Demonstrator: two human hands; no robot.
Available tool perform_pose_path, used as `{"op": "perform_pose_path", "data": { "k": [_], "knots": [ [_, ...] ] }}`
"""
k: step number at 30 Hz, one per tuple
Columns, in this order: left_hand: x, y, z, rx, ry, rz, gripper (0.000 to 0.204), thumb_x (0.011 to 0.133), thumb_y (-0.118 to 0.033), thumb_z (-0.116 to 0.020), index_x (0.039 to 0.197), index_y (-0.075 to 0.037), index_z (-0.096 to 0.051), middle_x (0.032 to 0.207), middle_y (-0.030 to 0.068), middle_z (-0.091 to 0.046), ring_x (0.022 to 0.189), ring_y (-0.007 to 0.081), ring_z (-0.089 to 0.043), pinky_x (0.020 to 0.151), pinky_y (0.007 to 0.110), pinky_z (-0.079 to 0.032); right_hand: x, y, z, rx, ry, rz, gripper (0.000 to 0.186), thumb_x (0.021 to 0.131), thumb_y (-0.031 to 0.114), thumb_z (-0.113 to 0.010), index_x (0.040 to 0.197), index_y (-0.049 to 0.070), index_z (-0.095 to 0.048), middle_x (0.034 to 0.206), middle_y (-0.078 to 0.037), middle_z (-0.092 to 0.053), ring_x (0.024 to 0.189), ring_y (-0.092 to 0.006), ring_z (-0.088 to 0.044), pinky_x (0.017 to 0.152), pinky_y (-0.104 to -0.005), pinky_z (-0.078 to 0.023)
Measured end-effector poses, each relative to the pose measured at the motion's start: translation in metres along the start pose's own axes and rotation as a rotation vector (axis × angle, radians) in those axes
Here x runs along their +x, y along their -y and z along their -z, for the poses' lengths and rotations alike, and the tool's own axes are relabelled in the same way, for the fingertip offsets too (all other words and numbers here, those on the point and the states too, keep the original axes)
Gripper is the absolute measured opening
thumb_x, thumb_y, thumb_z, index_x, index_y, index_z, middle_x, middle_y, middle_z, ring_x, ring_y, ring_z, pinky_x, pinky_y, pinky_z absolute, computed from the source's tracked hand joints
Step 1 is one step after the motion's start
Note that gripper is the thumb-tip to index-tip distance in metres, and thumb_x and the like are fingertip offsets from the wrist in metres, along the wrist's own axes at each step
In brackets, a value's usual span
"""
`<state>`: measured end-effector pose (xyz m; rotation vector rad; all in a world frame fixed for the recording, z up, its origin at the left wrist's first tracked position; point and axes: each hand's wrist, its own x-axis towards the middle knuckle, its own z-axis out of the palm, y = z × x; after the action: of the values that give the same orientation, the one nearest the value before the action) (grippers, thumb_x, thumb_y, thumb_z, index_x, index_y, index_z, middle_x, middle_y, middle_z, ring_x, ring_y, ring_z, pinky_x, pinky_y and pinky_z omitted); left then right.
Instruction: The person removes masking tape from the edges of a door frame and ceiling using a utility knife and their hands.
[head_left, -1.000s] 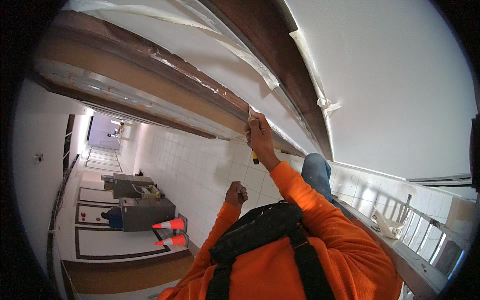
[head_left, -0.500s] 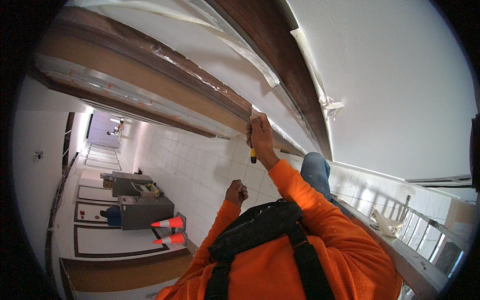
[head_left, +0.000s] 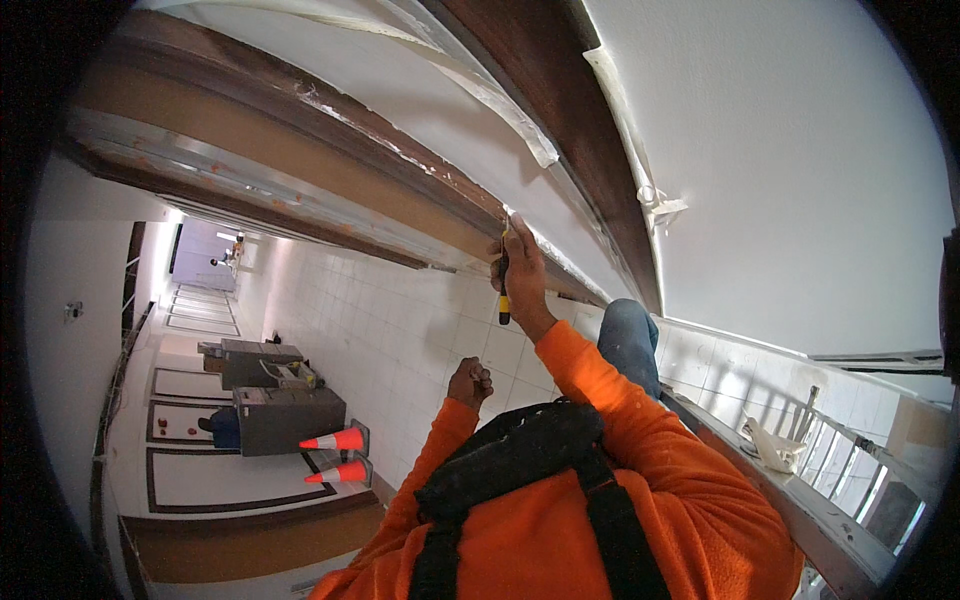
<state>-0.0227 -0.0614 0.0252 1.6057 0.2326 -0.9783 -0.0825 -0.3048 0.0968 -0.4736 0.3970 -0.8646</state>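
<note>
My right hand [head_left: 526, 268] is closed round a slim yellow-and-black utility knife [head_left: 504, 305]. Its upper end meets the edge of a dark brown wooden trim [head_left: 440, 177], where a ragged white line runs between wood and white wall. The blade is mostly hidden by my fingers. Lower and to the left, my left hand [head_left: 470, 383] is curled into a fist above the tiled floor, touching nothing, with no object showing in it. Loose masking tape [head_left: 500, 108] hangs along the white strip between this trim and a second dark wooden trim [head_left: 560, 100].
At the right stands a ladder [head_left: 820, 520] with a crumpled pale piece [head_left: 775, 447] on it. My jeans-clad knee [head_left: 630, 345] is close to the wall. Down on the floor are orange-and-white cones [head_left: 340, 440] beside grey cabinets [head_left: 290, 420]. More crumpled tape [head_left: 662, 205] sticks out from the right-hand wall.
My right hand has turned slightly and its fingers reach a little higher along the trim edge. The left fist has hardly moved.
</note>
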Motion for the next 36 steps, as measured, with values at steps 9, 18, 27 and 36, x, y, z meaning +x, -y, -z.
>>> {"op": "perform_pose_path", "data": {
  "k": [9, 18, 27, 36],
  "knots": [
    [0.0, -0.004, -0.002, -0.019, 0.05, 0.009, 0.033, 0.092, -0.028, -0.057, 0.065, -0.019, -0.04, 0.062, 0.0005, -0.045, 0.054, 0.0155, -0.045, 0.052, 0.031, -0.043, 0.005, 0.01, -0.01, 0.05, 0.01, -0.1, 0.048, 0.108, 0.03, -0.049, 0.154, 0.019, -0.044, 0.09, -0.004, -0.058, 0.055, -0.008, -0.048, 0.044, -0.0235, -0.042],
    [-0.005, -0.003, -0.001, -0.029, 0.054, 0.032, 0.034, 0.091, -0.028, -0.059, 0.065, -0.019, -0.039, 0.062, 0.0006, -0.044, 0.052, 0.0154, -0.043, 0.049, 0.031, -0.04, 0.004, 0.016, -0.021, 0.07, -0.011, -0.148, 0.051, 0.106, 0.029, -0.051, 0.156, 0.021, -0.042, 0.078, 0.0, -0.05, 0.057, -0.0087, -0.047, 0.045, -0.0249, -0.042],
    [0.0, -0.003, 0.0, 0.015, -0.043, 0.045, 0.034, 0.087, -0.03, -0.062, 0.064, -0.018, -0.04, 0.063, 0.0014, -0.046, 0.052, 0.0156, -0.042, 0.049, 0.031, -0.04, 0.006, 0.004, -0.014, 0.095, -0.145, -0.092, 0.045, 0.106, 0.034, -0.049, 0.149, 0.021, -0.045, 0.074, 0.001, -0.048, 0.055, -0.0092, -0.046, 0.044, -0.026, -0.041],
    [0.009, 0.012, -0.001, 0.053, -0.023, 0.078, 0.034, 0.091, -0.031, -0.06, 0.065, -0.018, -0.043, 0.063, 0.001, -0.047, 0.053, 0.0151, -0.046, 0.049, 0.031, -0.041, -0.002, 0.011, -0.006, 0.293, -0.016, -0.17, 0.045, 0.104, 0.04, -0.054, 0.145, 0.022, -0.046, 0.082, -0.001, -0.055, 0.056, -0.01, -0.053, 0.042, -0.0252, -0.042]
  ]
}}
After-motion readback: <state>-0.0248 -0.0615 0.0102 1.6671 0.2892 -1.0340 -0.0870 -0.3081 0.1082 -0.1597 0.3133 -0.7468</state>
